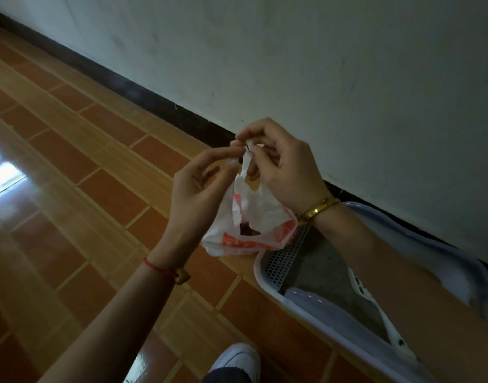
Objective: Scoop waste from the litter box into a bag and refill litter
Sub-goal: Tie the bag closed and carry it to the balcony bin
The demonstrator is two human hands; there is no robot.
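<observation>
Dim, soft-focus shot w/ window glare on floor (5, 172) at left.

The litter box (334, 316) runs off the lower edge, partly behind a forearm (389, 272).

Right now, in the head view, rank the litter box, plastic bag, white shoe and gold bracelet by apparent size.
1. litter box, even partly covered by the arm
2. plastic bag
3. white shoe, only partly visible
4. gold bracelet

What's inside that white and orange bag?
Through a gap in the bag something dark shows, too unclear to name. The crumpled plastic covers the rest.
</observation>
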